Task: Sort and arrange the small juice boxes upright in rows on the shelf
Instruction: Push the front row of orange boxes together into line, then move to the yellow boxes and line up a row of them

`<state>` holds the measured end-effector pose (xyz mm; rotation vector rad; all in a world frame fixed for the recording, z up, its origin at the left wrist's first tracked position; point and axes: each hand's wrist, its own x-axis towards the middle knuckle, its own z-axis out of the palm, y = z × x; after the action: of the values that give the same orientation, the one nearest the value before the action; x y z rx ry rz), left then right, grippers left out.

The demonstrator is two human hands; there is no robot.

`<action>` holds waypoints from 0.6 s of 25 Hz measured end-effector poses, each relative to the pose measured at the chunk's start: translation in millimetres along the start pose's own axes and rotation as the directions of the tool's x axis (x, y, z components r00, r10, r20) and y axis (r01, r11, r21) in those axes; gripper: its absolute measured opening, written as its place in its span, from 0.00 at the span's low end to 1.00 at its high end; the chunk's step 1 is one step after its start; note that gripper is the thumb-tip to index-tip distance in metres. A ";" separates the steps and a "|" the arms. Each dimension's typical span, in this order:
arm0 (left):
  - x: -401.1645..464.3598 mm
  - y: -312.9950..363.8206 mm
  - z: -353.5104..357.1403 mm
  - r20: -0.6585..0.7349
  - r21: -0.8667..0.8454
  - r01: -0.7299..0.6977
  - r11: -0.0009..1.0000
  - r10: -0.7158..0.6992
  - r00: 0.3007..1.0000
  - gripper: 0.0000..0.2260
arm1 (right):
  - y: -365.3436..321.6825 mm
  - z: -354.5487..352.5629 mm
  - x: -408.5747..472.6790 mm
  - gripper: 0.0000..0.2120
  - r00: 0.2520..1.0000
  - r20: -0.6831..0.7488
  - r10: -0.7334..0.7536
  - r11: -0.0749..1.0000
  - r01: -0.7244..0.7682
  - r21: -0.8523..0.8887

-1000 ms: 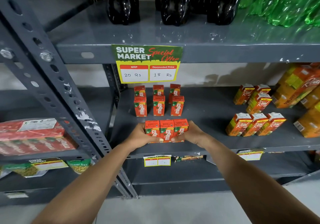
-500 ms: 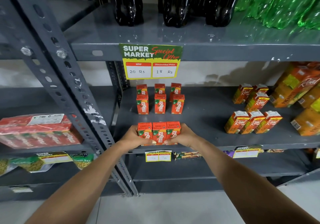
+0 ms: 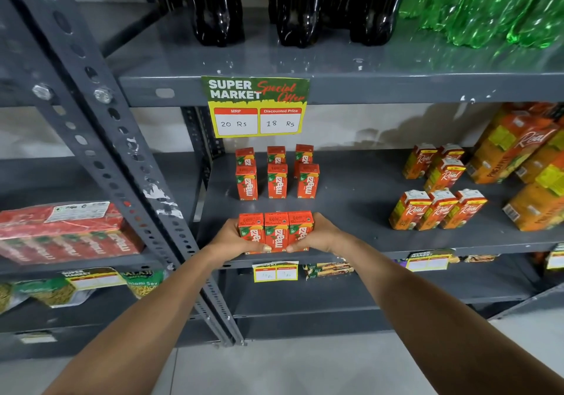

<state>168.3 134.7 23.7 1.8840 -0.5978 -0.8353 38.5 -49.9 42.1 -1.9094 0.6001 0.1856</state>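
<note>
Unmoved cardboard boxes (image 3: 276, 232), both hands.

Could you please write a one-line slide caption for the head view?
Both hands, left and right, clasp three upright Maaza juice boxes at the shelf front.

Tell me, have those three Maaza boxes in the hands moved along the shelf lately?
No. The three Maaza boxes sit at the shelf's front edge, above the small price tag, as before; only the camera shifted.
</note>
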 end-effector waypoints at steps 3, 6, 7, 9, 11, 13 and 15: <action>-3.6 8.0 -2.5 -0.036 -0.041 -0.043 0.998 0.041 0.998 0.23 | -6.2 -5.9 -4.7 0.22 0.999 0.029 -0.023 0.999 0.025 -0.047; -9.0 25.4 -6.1 -0.034 -0.043 -0.157 0.987 0.156 0.987 0.29 | -9.0 -16.8 -8.6 0.30 0.998 0.028 -0.060 0.996 0.062 -0.063; -10.8 31.8 -7.9 -0.021 -0.047 -0.184 0.982 0.183 0.983 0.29 | -11.1 -20.6 -10.3 0.33 0.997 0.032 -0.069 0.996 0.070 -0.051; -12.9 45.1 -11.1 -0.019 -0.031 -0.235 0.971 0.235 0.972 0.27 | -14.4 -32.1 -15.5 0.36 0.995 0.056 -0.078 0.997 0.079 -0.023; -13.9 63.2 -8.7 -0.065 0.066 -0.299 0.952 0.303 0.951 0.23 | -14.6 -49.5 -24.4 0.37 0.990 0.115 -0.082 0.994 0.090 -0.066; -12.1 87.7 5.0 -0.095 0.166 -0.345 0.924 0.363 0.927 0.18 | -8.2 -75.6 -37.1 0.34 0.983 0.170 -0.063 0.982 0.092 -0.166; -3.2 114.0 32.5 -0.027 0.270 -0.365 0.891 0.386 0.922 0.16 | 6.1 -110.6 -52.3 0.29 0.992 0.104 -0.073 0.974 0.093 -0.205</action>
<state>135.7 70.2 117.7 1.9340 -1.0255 -0.4397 -25.6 -134.4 103.5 -2.1116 0.4489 0.2949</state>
